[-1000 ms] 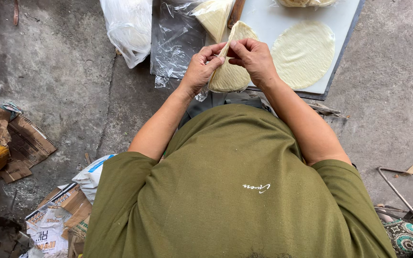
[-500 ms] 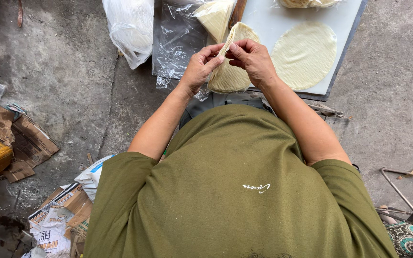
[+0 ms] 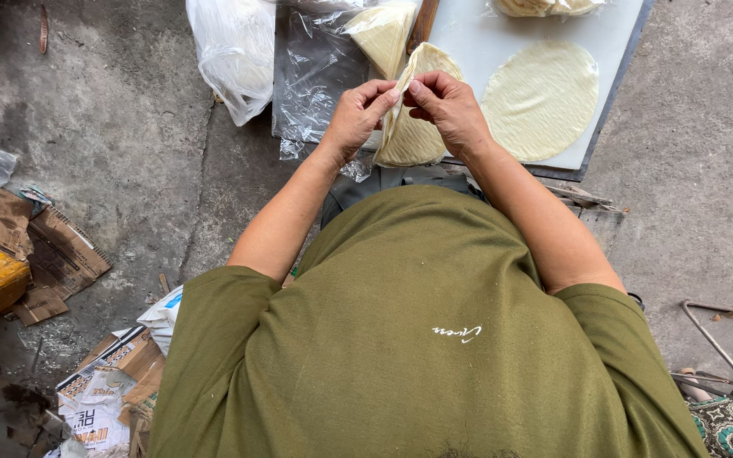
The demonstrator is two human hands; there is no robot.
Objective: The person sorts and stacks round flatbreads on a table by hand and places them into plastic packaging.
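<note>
I see both hands, left hand [image 3: 356, 114] and right hand [image 3: 447, 106], pinched together on the top edge of a pale folded dough sheet [image 3: 409, 127], lifted slightly since a moment ago (above the white board [image 3: 468, 51]), a flat round sheet [image 3: 540, 97] lying beside.

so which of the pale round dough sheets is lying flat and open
The round sheet on the white board, right of both hands; the one in the hands is folded.

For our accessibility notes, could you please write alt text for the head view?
Both hands, left hand and right hand, pinch a folded thin pale wrapper above a white board holding a round flat wrapper.
</note>
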